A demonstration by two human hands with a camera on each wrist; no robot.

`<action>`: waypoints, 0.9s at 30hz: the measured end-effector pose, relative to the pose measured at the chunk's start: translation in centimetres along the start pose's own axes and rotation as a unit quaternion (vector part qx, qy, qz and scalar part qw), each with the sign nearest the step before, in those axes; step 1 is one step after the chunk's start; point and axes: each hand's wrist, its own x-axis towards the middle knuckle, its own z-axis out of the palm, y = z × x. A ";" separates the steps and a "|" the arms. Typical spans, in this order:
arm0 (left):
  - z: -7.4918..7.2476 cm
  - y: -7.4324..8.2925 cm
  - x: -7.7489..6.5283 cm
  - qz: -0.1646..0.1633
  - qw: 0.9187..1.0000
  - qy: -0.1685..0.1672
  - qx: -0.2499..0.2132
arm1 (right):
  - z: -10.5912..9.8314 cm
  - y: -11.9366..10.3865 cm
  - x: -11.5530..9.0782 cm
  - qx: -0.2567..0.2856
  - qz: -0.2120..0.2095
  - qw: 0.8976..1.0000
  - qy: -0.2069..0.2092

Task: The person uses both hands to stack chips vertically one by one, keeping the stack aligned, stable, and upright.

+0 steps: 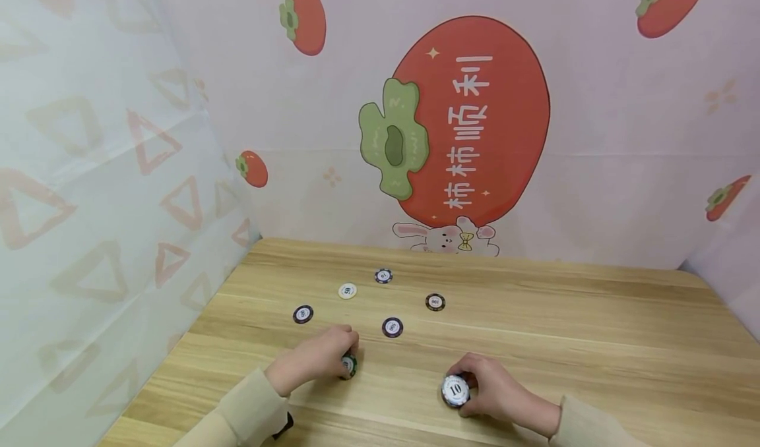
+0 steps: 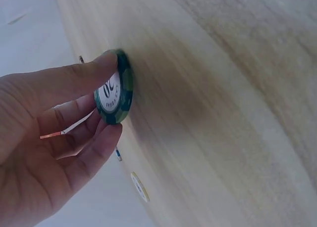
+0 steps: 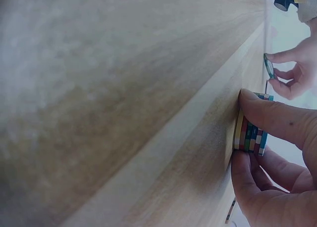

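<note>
My left hand [image 1: 323, 353] pinches a single green poker chip [image 2: 112, 91] between thumb and fingertips; a number on its white center shows in the left wrist view. The chip is close against the wooden table, and I cannot tell whether it is lifted. To the right, my right hand [image 1: 499, 389] grips a short stack of poker chips [image 1: 455, 391] by its sides. A light blue and white chip marked 10 tops the stack. Yellow, red and green edges show lower down in the stack [image 3: 251, 133] in the right wrist view.
Beyond the hands, several single chips lie flat and apart: a white chip [image 1: 347, 291], a blue chip [image 1: 383, 276], a black chip [image 1: 435, 302], a dark purple chip [image 1: 392, 327] and another dark chip [image 1: 303, 314]. A printed cloth [image 1: 570, 203] hangs behind the table [image 1: 594, 328].
</note>
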 end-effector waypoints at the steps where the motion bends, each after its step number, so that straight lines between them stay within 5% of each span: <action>1: 0.0 0.0 0.0 0.000 1.000 -0.001 -0.003 | 0.0 0.0 0.0 0.000 -0.002 1.000 0.001; 16: -1.5 1.7 -0.1 0.054 0.998 -0.020 -0.025 | -0.1 -0.1 -0.1 0.009 0.003 1.000 -0.004; 27: -1.3 3.8 1.1 0.078 0.996 -0.036 -0.024 | -0.1 -0.1 -0.1 0.011 0.002 1.000 -0.005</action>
